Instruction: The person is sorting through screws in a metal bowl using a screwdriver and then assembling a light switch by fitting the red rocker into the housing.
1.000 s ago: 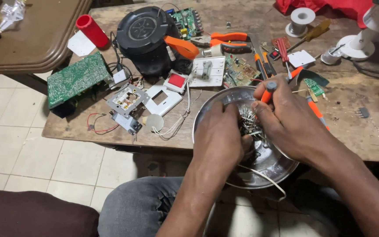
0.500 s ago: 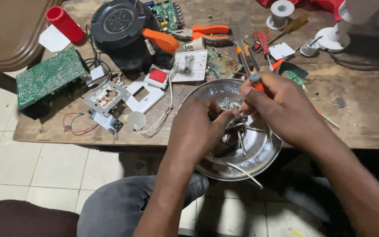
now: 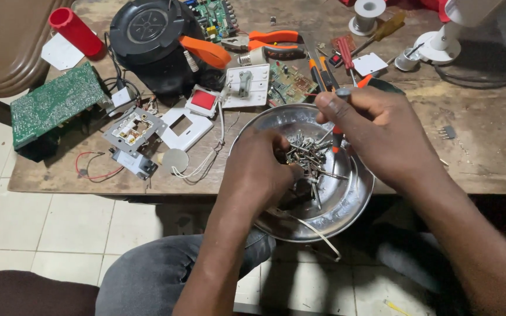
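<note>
At the near edge of the wooden worktop (image 3: 487, 158), a round metal bowl (image 3: 346, 205) hangs partly over the person's lap, holding a loose heap of screws (image 3: 308, 158) and nails. The left hand (image 3: 259, 169) is down inside the bowl, its fingers curled closed into the heap and pinching among the screws; which single screw they have cannot be made out. The right hand (image 3: 382, 131) sits above the bowl's far rim, its fingers closed around a small screwdriver (image 3: 338, 126) with a red shaft and grey cap, whose tip points down into the pile. A pale wire (image 3: 317, 231) trails out over the bowl's near rim.

Just beyond the bowl lie a white wall switch (image 3: 245, 85), a red-faced switch (image 3: 202, 100), a white cover plate (image 3: 185, 126) and an opened grey socket (image 3: 134, 129) with a red wire loop beside it. Further left, a green circuit board (image 3: 51, 102) rests on a dark block at the worktop's edge. A black round blower (image 3: 147, 35) with an orange handle stands behind the switches, and orange-handled pliers (image 3: 270, 40) lie to its right. A red tube (image 3: 76, 30) lies near the far left corner. A white spool (image 3: 365, 14) and a white lamp base (image 3: 440, 44) stand well apart on the right.
</note>
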